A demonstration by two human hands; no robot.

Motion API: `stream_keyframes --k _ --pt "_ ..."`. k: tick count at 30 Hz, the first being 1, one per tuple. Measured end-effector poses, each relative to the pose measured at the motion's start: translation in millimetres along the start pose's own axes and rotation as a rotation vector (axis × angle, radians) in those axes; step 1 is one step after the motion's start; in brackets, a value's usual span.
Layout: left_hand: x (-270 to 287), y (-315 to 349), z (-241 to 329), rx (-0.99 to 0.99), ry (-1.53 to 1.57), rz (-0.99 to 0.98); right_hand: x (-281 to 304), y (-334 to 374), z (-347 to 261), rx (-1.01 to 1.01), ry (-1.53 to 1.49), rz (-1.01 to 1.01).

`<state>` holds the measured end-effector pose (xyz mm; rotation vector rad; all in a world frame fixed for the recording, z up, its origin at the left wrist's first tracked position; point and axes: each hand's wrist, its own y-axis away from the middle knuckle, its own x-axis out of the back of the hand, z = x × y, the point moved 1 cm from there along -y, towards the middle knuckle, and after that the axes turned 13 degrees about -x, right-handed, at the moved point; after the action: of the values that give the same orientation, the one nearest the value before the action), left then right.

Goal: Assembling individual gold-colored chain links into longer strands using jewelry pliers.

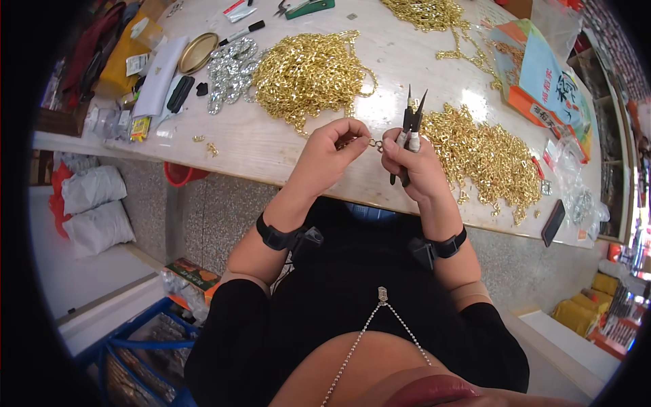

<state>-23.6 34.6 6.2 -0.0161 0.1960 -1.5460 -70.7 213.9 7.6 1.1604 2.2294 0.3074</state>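
My left hand (327, 154) is closed in a pinch on the end of a gold chain, most of it hidden by my fingers. A few gold links (374, 143) show in the gap between my hands. My right hand (419, 166) is wrapped round pliers (415, 117) with pale-wrapped grips, their dark pointed jaws upward and slightly apart. Its thumb and forefinger also reach the links' right end. Beyond my left hand lies a heap of gold chain (308, 76). To the right of my right hand spreads a pile of loose gold links (485, 156).
Silver chain (230, 71), a round gold-coloured lid (198, 53) and a black marker (242, 33) lie at the left. More gold chain (427, 12) is at the back. A printed plastic bag (553, 85) and a phone (553, 222) lie on the right.
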Motion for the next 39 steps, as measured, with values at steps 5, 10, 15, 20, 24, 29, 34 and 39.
stream_keyframes --k 5,10,15,20,24,29,34,39 --pt "0 2 0 -0.022 -0.012 -0.011 1 -7 12 -0.072 -0.134 -0.088" --pt "3 2 1 0.046 0.161 -0.009 0 -10 13 -0.103 -0.192 -0.093" --pt "9 -3 4 0.141 0.362 -0.027 -10 -1 -7 0.482 0.718 0.464" --pt "6 -8 14 0.183 0.522 -0.160 -27 3 -34 1.019 1.293 0.440" --pt "3 -3 13 0.359 0.597 0.040 -35 0 -40 1.063 1.416 0.403" --pt "0 1 -5 0.358 0.690 -0.020 -22 -3 -31 0.987 1.453 0.445" --pt "-4 1 -13 0.361 0.625 -0.044 -10 -10 -20 0.982 1.268 0.370" --pt "-4 -6 -9 0.291 0.609 0.022 -14 -11 -13 0.864 0.842 0.346"
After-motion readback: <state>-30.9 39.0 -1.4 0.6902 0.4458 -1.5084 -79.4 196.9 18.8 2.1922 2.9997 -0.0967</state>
